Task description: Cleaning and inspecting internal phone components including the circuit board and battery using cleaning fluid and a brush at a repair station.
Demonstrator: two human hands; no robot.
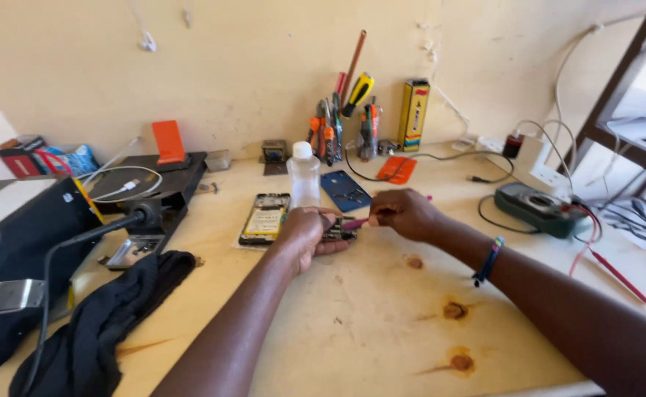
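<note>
Over at the far left, black cloth [102, 323] lies on the surface [367, 331]; opened phone [264, 219] next; left hand [307, 234], fingers pinching a circuit board [340, 229]; right hand [405, 213], fingers pressed round a pink brush [357, 221] touching it.

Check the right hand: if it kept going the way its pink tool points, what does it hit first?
The right hand aims the pink tool leftward at the small circuit board pinched in the left hand. The board comes first, with the left fingers right behind it. The tip looks at or almost on the board; depth is unclear.
</note>
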